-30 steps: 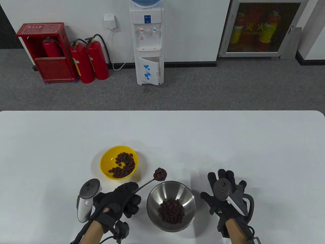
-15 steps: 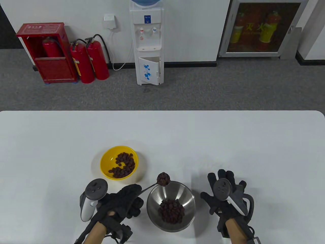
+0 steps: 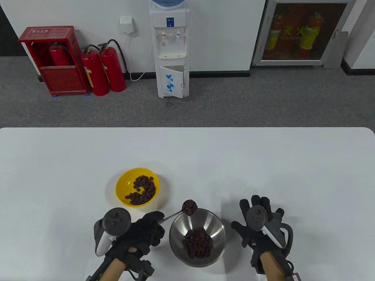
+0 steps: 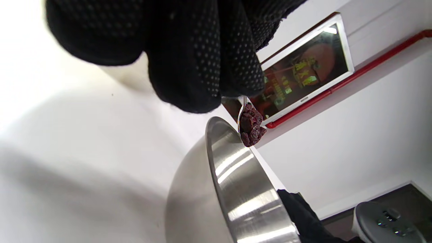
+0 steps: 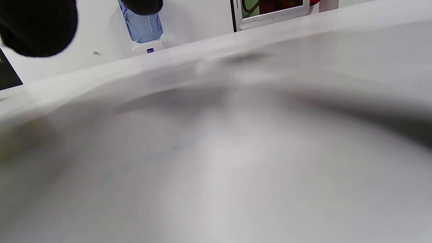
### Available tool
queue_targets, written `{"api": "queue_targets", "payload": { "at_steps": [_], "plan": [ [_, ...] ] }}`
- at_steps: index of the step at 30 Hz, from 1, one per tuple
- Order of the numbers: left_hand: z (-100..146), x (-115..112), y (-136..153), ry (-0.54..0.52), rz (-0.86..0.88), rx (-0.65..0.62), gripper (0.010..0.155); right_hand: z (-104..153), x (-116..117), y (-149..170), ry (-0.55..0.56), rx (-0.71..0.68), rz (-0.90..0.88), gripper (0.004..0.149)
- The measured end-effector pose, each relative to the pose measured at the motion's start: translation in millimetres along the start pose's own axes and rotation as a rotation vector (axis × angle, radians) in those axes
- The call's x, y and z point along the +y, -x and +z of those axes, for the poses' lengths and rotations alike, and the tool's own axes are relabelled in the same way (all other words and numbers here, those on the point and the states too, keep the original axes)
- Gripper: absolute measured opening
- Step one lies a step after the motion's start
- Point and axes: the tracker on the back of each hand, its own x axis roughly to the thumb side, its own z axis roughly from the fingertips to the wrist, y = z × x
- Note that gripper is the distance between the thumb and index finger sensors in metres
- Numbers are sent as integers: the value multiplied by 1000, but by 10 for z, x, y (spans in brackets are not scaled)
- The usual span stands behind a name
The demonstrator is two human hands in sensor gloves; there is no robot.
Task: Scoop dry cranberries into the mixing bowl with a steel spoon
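Observation:
My left hand (image 3: pixel 145 231) grips the handle of a steel spoon (image 3: pixel 171 216). The spoon's head carries a heap of dry cranberries (image 3: pixel 189 207) and hovers over the far rim of the steel mixing bowl (image 3: pixel 216 225), which holds a pile of cranberries (image 3: pixel 198 242). In the left wrist view the loaded spoon (image 4: pixel 250 125) sits just above the bowl's rim (image 4: pixel 219 148) below my gloved fingers (image 4: pixel 202 67). A yellow bowl (image 3: pixel 121 187) with cranberries (image 3: pixel 142 189) stands at the left behind my hand. My right hand (image 3: pixel 257 222) rests flat on the table, fingers spread, right of the steel bowl.
The white table (image 3: pixel 263 164) stretches wide behind and to both sides of the bowls. The right wrist view shows only blurred tabletop (image 5: pixel 216 152) and a fingertip (image 5: pixel 37 27) at the top left.
My left hand has carried the loaded spoon right and toward me, from beside the yellow bowl to over the steel bowl's far rim. The right hand has not moved.

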Motion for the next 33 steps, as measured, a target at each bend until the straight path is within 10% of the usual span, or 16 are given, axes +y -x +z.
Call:
{"api": "queue_targets", "payload": {
  "at_steps": [11,33],
  "plan": [
    [49,11,-137,-117,-251,-183,42,-1,-1,0,1,1,4,83],
    [-13,326,303,-209,289,-32,44,19,-12,-60,20,-31,18,83]
  ]
}}
